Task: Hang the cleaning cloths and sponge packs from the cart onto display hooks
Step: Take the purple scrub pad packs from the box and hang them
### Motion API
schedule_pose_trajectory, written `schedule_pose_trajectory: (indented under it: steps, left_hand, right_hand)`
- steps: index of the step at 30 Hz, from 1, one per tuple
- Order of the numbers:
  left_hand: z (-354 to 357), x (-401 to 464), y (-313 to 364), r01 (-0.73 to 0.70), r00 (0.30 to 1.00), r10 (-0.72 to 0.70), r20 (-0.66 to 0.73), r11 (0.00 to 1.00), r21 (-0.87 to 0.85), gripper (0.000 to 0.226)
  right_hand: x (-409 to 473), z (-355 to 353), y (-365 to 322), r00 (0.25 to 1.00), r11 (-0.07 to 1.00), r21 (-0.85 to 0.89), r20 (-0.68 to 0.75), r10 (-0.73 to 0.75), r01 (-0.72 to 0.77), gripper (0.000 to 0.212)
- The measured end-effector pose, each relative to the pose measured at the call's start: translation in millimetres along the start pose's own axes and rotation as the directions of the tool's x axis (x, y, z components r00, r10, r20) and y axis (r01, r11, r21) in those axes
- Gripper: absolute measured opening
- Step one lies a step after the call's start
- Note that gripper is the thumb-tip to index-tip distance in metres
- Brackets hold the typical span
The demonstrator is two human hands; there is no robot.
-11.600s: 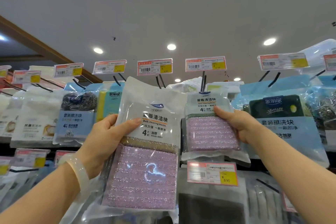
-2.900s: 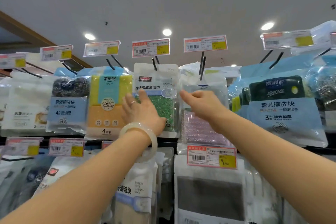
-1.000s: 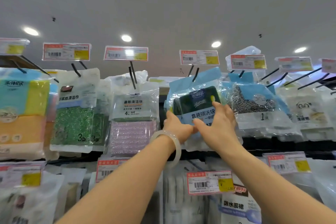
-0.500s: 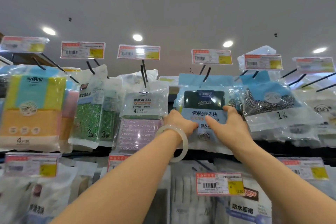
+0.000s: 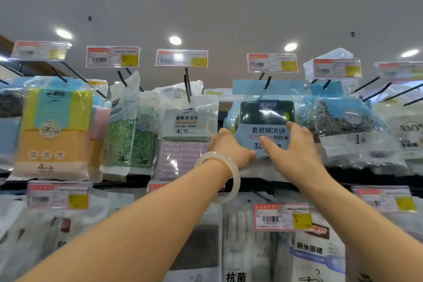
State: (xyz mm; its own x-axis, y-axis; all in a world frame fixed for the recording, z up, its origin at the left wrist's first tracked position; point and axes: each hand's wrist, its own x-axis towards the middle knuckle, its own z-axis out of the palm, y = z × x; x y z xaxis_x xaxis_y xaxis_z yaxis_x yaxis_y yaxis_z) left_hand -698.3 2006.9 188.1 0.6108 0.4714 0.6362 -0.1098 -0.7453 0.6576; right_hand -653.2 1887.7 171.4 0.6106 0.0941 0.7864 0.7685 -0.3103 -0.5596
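- The blue sponge pack [image 5: 266,121], already hung on its display hook [image 5: 267,82], is being squared up.
- It is touched by the left hand [image 5: 230,146] at its left edge, fingers hidden, and by the right hand [image 5: 291,147], spread flat on its front.
- Next, release and a fresh pack from the cart, out of view, are judged necessary.

Two bare forearms, no sleeves visible up to the frame edge.

Left hand [image 5: 230,146]: no glove; a thin ring shows at one finger, partly hidden, detail too small to tell.

Left wrist: one bangle [image 5: 225,176], smooth, thick, round in section, translucent milky white with a faint green tinge, plain, no clasp or markings seen; it sits loose around the wrist.

Right hand [image 5: 291,147]: no glove, no ring seen. Right wrist and forearm: nothing worn. Fingernails short, unpainted where visible.
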Motion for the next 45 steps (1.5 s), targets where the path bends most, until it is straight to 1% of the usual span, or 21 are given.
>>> schedule_pose_trajectory:
  steps: [2,3,5,6,8,9,11,13,16,18,19,22,24,26,28,30,35,37,40,43,45]
  left_hand:
    - [-10,-2,-9,-0.019,0.998,0.02,-0.061,1.0,0.021,0.049]
    - [-17,-1,-14,-0.007,0.995,0.011,-0.099,0.999,0.038,0.048]
    - [-33,5,-25,0.07,0.986,-0.054,-0.156,0.993,0.099,0.056]
    - [-42,9,-30,0.114,0.982,-0.092,-0.167,0.986,0.126,0.06]
    - [-59,15,-40,0.184,0.975,-0.166,-0.15,0.976,0.114,0.067]
    - [-66,17,-45,0.205,0.973,-0.192,-0.13,0.974,0.099,0.071]
    - [-77,20,-54,0.221,0.972,-0.21,-0.102,0.968,0.116,0.08]
    - [-84,24,-63,0.233,0.971,-0.226,-0.075,0.965,0.117,0.093]
    - [-86,28,-74,0.255,0.966,-0.254,0.038,0.967,-0.026,0.112]
    - [-86,30,-77,0.282,0.959,-0.279,0.05,0.958,-0.056,0.115]
    - [-87,31,-79,0.291,0.957,-0.29,0.034,0.954,-0.065,0.113]
    - [-89,30,-80,0.312,0.949,-0.315,-0.026,0.947,-0.079,0.094]
    - [-90,25,-79,0.293,0.952,-0.294,-0.079,0.956,-0.03,0.084]
    - [-90,18,-76,0.251,0.957,-0.243,-0.157,0.968,0.028,0.083]
    - [-91,11,-72,0.229,0.956,-0.223,-0.188,0.973,0.008,0.088]
    - [-91,7,-70,0.231,0.955,-0.238,-0.174,0.971,-0.059,0.091]
    - [-95,-2,-64,0.244,0.958,-0.253,-0.138,0.967,-0.076,0.087]
    - [-98,-6,-65,0.236,0.961,-0.243,-0.129,0.97,-0.064,0.086]
    - [-102,-12,-68,0.237,0.966,-0.238,-0.103,0.971,-0.027,0.093]
    - [-106,-18,-70,0.212,0.975,-0.211,-0.073,0.977,0.001,0.085]
    - [-105,-24,-73,0.177,0.983,-0.176,-0.052,0.984,0.022,0.08]
  right_hand:
    - [-15,9,-10,0.988,0.989,-0.016,-0.034,-0.148,0.147,0.063]
    - [-20,13,-16,0.978,0.979,-0.008,-0.033,-0.206,0.206,0.06]
    - [-21,23,-27,0.971,0.97,0.039,0.022,-0.239,0.238,0.054]
    - [-17,28,-33,0.973,0.973,0.094,0.08,-0.218,0.21,0.05]
    - [-8,40,-45,0.962,0.971,0.226,0.237,-0.134,0.08,0.043]
    - [-3,47,-50,0.945,0.965,0.262,0.315,-0.086,0.0,0.044]
    - [6,63,-54,0.906,0.954,0.267,0.422,0.014,-0.139,0.057]
    - [14,80,-55,0.887,0.941,0.254,0.453,0.088,-0.223,0.065]
    - [23,98,-52,0.866,0.893,0.306,0.474,0.156,-0.329,0.071]
    - [25,106,-53,0.839,0.841,0.357,0.511,0.189,-0.406,0.069]
    - [25,109,-53,0.83,0.822,0.374,0.523,0.195,-0.429,0.067]
    - [21,111,-54,0.838,0.793,0.429,0.516,0.178,-0.433,0.063]
    - [18,110,-53,0.86,0.785,0.462,0.481,0.169,-0.413,0.063]
    - [14,107,-52,0.891,0.798,0.477,0.426,0.159,-0.37,0.063]
    - [10,103,-51,0.914,0.808,0.493,0.384,0.131,-0.322,0.062]
    - [6,99,-52,0.921,0.812,0.499,0.374,0.113,-0.302,0.061]
    - [1,93,-56,0.924,0.84,0.471,0.373,0.087,-0.269,0.053]
    - [-2,91,-56,0.929,0.848,0.467,0.362,0.076,-0.251,0.056]
    - [-9,86,-56,0.932,0.86,0.458,0.357,0.055,-0.226,0.064]
    - [-18,80,-56,0.935,0.883,0.431,0.355,0.024,-0.187,0.072]
    - [-24,78,-56,0.937,0.909,0.387,0.349,0.01,-0.154,0.071]
